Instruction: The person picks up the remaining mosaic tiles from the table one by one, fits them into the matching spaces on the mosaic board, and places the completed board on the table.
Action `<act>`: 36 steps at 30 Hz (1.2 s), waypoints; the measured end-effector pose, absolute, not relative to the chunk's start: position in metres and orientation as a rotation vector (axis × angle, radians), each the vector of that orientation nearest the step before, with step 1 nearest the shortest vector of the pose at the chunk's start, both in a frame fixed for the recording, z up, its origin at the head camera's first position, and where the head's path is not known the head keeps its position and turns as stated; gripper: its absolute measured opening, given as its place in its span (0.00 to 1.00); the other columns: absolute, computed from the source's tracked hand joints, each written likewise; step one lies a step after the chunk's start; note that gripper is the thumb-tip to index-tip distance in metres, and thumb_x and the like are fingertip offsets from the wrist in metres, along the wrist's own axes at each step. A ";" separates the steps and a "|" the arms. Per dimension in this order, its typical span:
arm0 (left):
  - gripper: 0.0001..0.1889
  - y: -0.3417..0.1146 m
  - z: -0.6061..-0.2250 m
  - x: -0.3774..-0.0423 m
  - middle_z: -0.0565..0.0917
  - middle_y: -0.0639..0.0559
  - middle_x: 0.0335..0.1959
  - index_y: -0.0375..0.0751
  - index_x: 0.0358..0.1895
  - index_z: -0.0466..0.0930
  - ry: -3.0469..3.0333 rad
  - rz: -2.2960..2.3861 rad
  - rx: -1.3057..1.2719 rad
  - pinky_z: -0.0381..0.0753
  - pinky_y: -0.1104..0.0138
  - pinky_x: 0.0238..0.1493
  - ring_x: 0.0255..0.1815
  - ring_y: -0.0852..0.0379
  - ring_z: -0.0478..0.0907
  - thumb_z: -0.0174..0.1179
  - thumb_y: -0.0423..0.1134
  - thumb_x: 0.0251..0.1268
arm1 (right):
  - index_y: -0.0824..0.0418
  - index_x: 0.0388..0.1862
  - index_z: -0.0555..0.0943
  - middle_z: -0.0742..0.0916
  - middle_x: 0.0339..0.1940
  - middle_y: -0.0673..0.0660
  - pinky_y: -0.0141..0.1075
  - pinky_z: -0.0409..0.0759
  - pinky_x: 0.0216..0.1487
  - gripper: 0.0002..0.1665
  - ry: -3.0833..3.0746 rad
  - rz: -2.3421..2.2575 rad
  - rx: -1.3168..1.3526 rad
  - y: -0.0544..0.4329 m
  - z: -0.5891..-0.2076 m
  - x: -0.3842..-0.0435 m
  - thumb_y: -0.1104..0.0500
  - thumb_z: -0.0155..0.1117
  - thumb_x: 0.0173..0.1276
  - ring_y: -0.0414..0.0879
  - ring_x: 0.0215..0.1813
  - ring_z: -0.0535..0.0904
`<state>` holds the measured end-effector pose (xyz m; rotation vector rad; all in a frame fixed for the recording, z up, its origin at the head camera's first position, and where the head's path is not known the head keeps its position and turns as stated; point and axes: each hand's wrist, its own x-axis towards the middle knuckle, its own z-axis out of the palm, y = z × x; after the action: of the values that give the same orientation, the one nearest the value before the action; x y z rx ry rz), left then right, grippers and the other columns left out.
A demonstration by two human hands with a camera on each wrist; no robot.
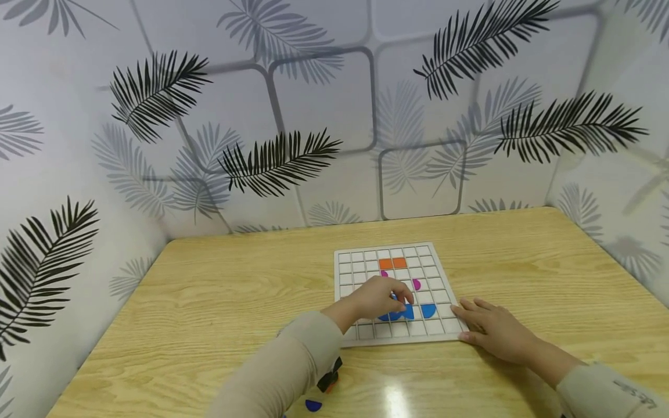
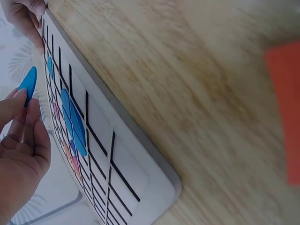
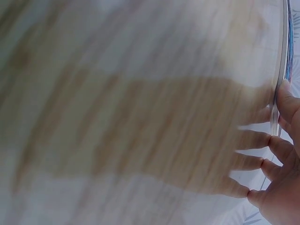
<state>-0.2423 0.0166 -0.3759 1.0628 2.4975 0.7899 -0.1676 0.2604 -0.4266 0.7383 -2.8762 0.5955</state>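
Observation:
A white gridded board [image 1: 399, 329] lies on the wooden table. My left hand [image 1: 377, 299] is over its near half, pinching a thin blue piece [image 2: 29, 86] between thumb and fingers, raised off the board in the left wrist view. Beneath that hand lie blue rounded pieces [image 2: 73, 122], partly hidden in the head view. Another blue rounded piece [image 1: 428, 311] sits to the right. Farther back are two orange squares [image 1: 399, 263] and small magenta pieces [image 1: 416, 284]. My right hand [image 1: 496, 331] rests on the table, its extended fingers touching the board's right edge.
Near my left sleeve lie a dark blue half-round piece [image 1: 313, 405] and black and red pieces [image 1: 328, 380], partly covered by the arm. An orange-red thing [image 2: 285, 112] shows at the left wrist view's side. A leaf-patterned wall [image 1: 334, 174] stands behind the table.

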 end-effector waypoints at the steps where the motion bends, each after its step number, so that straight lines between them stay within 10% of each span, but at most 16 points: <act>1: 0.06 0.018 -0.377 -0.243 0.74 0.61 0.26 0.46 0.36 0.79 2.504 0.784 1.062 0.67 0.76 0.30 0.28 0.66 0.68 0.56 0.34 0.56 | 0.63 0.54 0.72 0.72 0.54 0.67 0.62 0.59 0.44 0.30 -2.868 0.599 0.743 0.261 -0.428 -0.168 0.47 0.57 0.57 0.65 0.56 0.63; 36: 0.08 0.043 -0.400 -0.247 0.79 0.58 0.31 0.44 0.38 0.81 2.702 0.512 1.068 0.68 0.77 0.37 0.35 0.66 0.73 0.58 0.36 0.54 | 0.65 0.54 0.71 0.71 0.55 0.68 0.62 0.58 0.46 0.30 -2.946 0.599 0.695 0.256 -0.422 -0.166 0.49 0.58 0.57 0.68 0.56 0.61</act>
<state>-0.2469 0.0435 -0.3997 1.0678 2.7015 0.5122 -0.1658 0.2559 -0.4217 0.6954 -2.9465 0.5986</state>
